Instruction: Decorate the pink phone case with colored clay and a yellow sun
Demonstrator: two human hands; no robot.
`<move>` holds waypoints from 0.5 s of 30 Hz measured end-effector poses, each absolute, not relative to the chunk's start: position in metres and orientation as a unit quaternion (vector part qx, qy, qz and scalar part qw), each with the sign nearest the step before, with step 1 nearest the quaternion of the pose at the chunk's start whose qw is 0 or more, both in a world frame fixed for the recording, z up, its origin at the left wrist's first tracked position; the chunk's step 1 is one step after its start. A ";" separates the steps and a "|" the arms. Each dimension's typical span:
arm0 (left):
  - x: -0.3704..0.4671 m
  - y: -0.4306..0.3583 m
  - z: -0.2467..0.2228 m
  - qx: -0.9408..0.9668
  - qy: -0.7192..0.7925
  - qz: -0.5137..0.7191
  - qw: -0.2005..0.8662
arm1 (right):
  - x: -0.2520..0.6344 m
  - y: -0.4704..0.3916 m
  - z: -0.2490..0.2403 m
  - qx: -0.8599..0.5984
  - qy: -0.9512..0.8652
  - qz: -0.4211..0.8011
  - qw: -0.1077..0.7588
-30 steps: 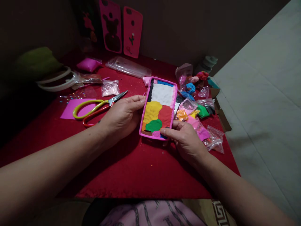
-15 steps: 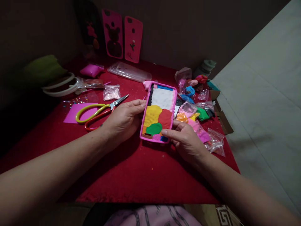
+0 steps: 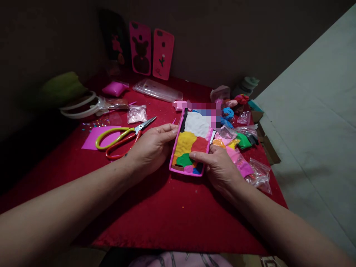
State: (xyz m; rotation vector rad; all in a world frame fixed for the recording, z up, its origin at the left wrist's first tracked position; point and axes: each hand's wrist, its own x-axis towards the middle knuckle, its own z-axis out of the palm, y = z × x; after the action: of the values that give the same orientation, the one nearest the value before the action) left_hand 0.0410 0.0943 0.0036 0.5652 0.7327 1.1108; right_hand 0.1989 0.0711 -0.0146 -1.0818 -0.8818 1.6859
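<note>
Both hands hold a phone case (image 3: 187, 142) covered in patches of coloured clay: white, yellow, red, green, black and blue, with a pink clay rim. It is tilted up above the red cloth. My left hand (image 3: 152, 148) grips its left edge, fingers closed and partly hidden behind it. My right hand (image 3: 221, 163) is closed on the right edge, its thumb lying over the face between the red and green patches. Blurred squares cover the case's top right corner. Left of my left hand lie scissors (image 3: 126, 135) with yellow and red handles, on a pink sheet (image 3: 90, 139).
Small bags of coloured clay (image 3: 243, 141) crowd the red cloth (image 3: 155, 215) on the right. A pink bear case (image 3: 141, 55) and a pink flower case (image 3: 163, 55) lean on the wall. Clear cases (image 3: 158, 91) lie before them; white hoops (image 3: 79, 107) are far left.
My right thumb has shifted upward over the case's face, from its lower part to beside the red patch. The camera view has moved slightly, so everything sits lower and further right.
</note>
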 end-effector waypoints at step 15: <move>0.039 0.099 -0.004 0.251 0.309 0.508 0.764 | 0.197 0.000 0.041 -0.314 -0.762 0.465 0.323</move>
State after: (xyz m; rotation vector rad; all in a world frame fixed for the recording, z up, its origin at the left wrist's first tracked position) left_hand 0.0387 0.0985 -0.0038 0.5448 0.6725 1.1039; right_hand 0.1975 0.0005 0.0410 -0.8253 -2.0000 1.2199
